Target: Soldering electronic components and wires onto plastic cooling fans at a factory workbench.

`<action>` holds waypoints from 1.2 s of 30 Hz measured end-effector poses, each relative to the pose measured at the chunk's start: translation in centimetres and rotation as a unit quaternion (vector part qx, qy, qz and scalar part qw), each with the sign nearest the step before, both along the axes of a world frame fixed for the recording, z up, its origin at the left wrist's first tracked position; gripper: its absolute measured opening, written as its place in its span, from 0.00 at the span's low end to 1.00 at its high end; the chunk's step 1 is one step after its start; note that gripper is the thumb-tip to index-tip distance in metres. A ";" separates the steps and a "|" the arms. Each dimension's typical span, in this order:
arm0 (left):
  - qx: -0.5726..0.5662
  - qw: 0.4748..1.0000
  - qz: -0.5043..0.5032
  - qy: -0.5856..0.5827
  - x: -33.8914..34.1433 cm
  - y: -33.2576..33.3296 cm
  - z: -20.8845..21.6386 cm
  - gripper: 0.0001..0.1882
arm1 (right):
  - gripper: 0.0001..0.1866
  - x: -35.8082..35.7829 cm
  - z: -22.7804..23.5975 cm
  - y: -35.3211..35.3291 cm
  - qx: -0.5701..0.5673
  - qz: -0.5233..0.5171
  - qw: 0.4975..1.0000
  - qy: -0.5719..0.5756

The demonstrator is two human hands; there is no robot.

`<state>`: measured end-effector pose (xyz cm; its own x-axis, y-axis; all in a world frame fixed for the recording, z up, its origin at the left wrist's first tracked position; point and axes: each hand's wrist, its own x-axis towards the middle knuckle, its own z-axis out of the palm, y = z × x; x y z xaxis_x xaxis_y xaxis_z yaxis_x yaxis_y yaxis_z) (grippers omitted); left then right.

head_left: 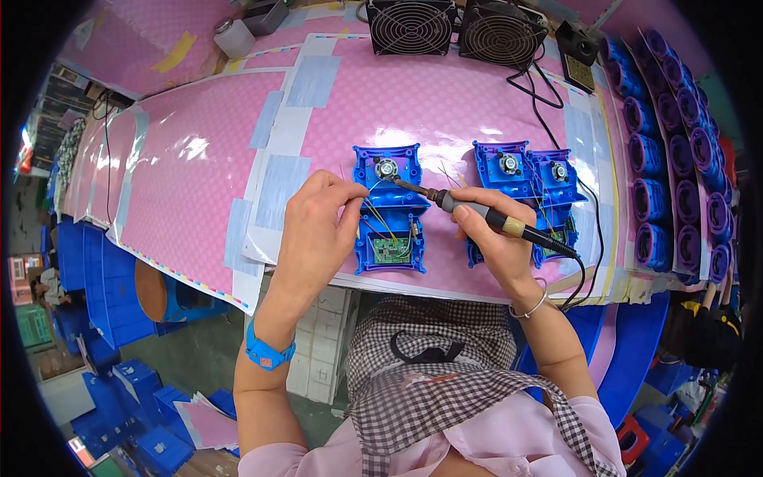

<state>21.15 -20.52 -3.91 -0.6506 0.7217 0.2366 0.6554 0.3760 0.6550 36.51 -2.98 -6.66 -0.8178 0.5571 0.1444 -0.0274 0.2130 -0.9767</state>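
Pink patterned sheeting covers the bench (342,119), taped at its seams, probably to keep the covering flat. We note rows of blue-and-purple shells (650,199) along the right side, grouped clear of the working spot. Two black fans, a left fan (413,28) and a right fan (502,36), stand at the far edge; we suppose they face the work to shift fumes.

Other opened housings (497,187) lie near the right hand, within easy reach. Directly before the person, one blue housing (362,256) lies open, insides upward, which leaves its parts accessible.

Left hand (316,226): fingers narrow, apparently pinching a thin wire, perhaps to steady it. Right hand (501,232): fingers closed pen-fashion around a soldering iron (442,199), presumably for fine control.

We see the green circuit board (392,250) in the near half, the round speaker (387,168) in the far half, and loose wires (381,219) between. Iron tip is beside the speaker; contact cannot be told.
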 end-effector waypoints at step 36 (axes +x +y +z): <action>-0.011 1.000 0.006 0.009 0.5 0.3 0.3 0.05 | 0.11 0.2 -1.1 -0.3 0.144 -0.006 0.988 0.059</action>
<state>21.69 -20.25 -3.64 -0.6545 0.7195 0.2321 0.6623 0.3976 0.6350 36.71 -3.26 -7.73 -0.7792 0.4891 0.3920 -0.1321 0.4833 -0.8654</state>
